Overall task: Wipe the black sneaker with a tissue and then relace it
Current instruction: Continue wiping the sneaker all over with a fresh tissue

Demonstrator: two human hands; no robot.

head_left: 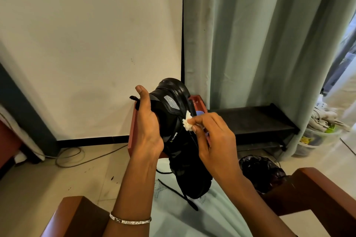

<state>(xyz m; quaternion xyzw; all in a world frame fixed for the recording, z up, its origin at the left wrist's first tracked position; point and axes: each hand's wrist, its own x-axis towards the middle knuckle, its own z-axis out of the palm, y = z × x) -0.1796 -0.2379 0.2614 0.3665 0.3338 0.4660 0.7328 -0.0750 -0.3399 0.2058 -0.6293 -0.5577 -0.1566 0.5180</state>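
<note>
This looks like a lived-in room of a home: pale green floor-length fabric curtain (260, 44), low black slatted shoe rack (254, 119) against it, clear plastic tub heaped with clothes (317, 136), grey cables (77, 158) trailing over the beige tiled floor (38, 188), and reddish-brown wooden chair arms (316, 188).

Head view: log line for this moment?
phase: wiping | left hand: holds black leather sneaker | right hand: pinches crumpled white tissue against it | black lace: loose
</note>
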